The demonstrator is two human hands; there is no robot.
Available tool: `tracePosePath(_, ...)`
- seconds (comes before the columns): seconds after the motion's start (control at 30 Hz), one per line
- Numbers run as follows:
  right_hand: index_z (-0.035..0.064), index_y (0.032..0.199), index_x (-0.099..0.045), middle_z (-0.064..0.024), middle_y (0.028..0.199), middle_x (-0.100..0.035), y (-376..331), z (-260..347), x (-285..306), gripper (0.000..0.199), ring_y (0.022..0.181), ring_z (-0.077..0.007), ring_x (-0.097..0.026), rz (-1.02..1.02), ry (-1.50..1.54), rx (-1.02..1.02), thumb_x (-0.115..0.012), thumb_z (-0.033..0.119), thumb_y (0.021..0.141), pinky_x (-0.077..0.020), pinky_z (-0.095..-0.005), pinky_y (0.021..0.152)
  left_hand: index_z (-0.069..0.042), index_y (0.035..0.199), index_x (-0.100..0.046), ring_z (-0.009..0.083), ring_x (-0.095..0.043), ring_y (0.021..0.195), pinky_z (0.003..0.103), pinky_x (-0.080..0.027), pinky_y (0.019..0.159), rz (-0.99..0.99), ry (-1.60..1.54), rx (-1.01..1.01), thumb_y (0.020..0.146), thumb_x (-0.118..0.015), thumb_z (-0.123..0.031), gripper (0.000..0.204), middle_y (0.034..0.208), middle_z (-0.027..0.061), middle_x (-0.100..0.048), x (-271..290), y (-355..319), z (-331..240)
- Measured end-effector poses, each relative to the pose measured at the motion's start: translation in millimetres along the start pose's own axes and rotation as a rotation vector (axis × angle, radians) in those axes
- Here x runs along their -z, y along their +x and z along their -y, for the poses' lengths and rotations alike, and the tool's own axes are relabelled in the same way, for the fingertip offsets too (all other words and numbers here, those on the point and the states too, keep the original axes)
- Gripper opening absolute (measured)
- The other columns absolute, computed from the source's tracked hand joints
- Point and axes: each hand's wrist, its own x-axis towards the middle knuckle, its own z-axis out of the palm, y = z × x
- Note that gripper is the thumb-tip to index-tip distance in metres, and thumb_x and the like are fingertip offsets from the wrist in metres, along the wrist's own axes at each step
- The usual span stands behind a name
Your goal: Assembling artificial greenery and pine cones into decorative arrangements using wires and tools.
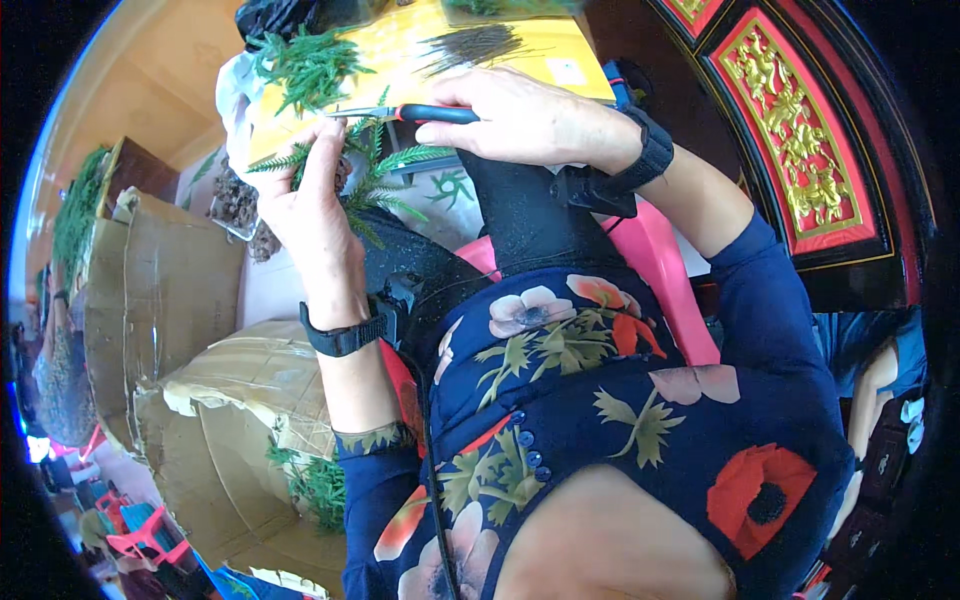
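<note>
A: What's carrying everything here?

B: A yellow board (520,55) at the top of the view, serving as the work surface, tilted across the person's knees as far as I can tell.

A: And on it?

B: A heap of green fern-like sprigs (310,65) at its left end, spilling over the edge. Further right, a bundle of thin dark stems (475,42), lying flat, well apart from the sprigs.

A: Lower down?

B: Crumpled cardboard boxes (170,290) standing on the floor at the left, one with more green sprigs (318,485) lying in it.
</note>
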Motion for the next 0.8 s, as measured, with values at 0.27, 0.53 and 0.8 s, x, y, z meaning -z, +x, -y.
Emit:
tracePosePath(0.27, -0.0013, 0.105, -0.057, -0.0212, 0.099, -0.058, 3, -3, -9, 0.043, 0.095, -0.0350, -0.055, -0.006, -0.096, -0.041, -0.054, 0.036, 0.084, -0.0439, -0.0390, 0.081, -0.002, 0.088, -0.064, 0.0059, -0.052, 0.065, 0.019, -0.040, 0.057, -0.026, -0.003, 0.026, 0.078, -0.065, -0.007, 0.011, 0.084, 0.0032, -0.064, 2, 2, 2)
tracePosePath(0.53, -0.0008, 0.103, -0.056, -0.0214, 0.093, -0.060, 6, -1, -9, 0.040, 0.086, -0.0373, -0.058, -0.042, -0.149, -0.069, -0.054, 0.034, 0.084, -0.0457, -0.0401, 0.078, -0.002, 0.090, -0.063, 0.0059, -0.050, 0.060, 0.018, -0.036, 0.051, -0.020, -0.034, 0.110, 0.076, -0.065, -0.007, 0.014, 0.078, 0.0020, -0.062, 11, 8, 1)
tracePosePath(0.8, 0.0021, 0.104, -0.055, -0.0171, 0.085, -0.061, 17, 10, -5, 0.034, 0.076, -0.0298, -0.061, -0.283, -0.790, 0.019, -0.056, 0.029, 0.083, -0.0480, -0.0393, 0.066, -0.005, 0.091, -0.057, 0.0049, -0.047, 0.056, 0.016, -0.032, 0.046, 0.200, -0.330, 0.407, 0.076, -0.063, -0.005, 0.016, 0.071, -0.0012, -0.055, 18, 20, 21)
